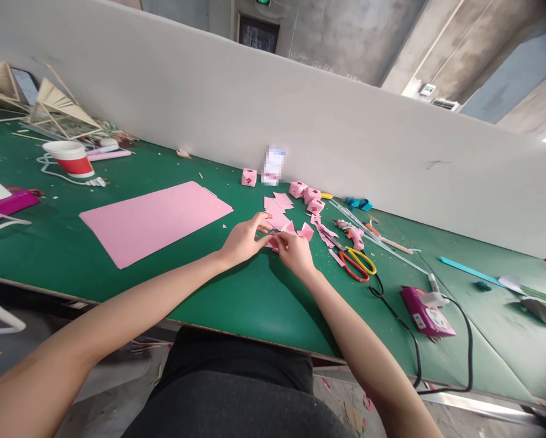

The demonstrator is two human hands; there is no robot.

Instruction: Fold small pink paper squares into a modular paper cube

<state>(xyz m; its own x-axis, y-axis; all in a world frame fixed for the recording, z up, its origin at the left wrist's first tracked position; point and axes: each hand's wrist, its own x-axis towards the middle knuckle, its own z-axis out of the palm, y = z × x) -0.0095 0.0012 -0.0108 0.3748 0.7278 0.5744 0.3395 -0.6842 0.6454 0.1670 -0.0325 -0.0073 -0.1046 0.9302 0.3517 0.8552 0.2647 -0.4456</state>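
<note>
Both hands meet over the green table, around a small folded pink paper piece point(305, 232) with flaps that stand up. My right hand point(295, 251) pinches its near left edge between thumb and fingers. My left hand point(247, 238) touches the same edge with its thumb, the other fingers apart and partly curled. Loose pink paper pieces point(275, 213) lie just beyond the hands. Several small pink paper boxes point(297, 189) with dark red openings stand farther back, one point(249, 177) apart to the left. A large pink sheet point(157, 222) lies flat at the left.
Scissors point(357, 261) with red and yellow handles and a pink glue gun point(352, 234) lie to the right, near a magenta power strip point(425, 311) with a black cable. A paper cup point(70, 159) stands at the left. A phone point(273, 165) leans against the white partition point(209, 97).
</note>
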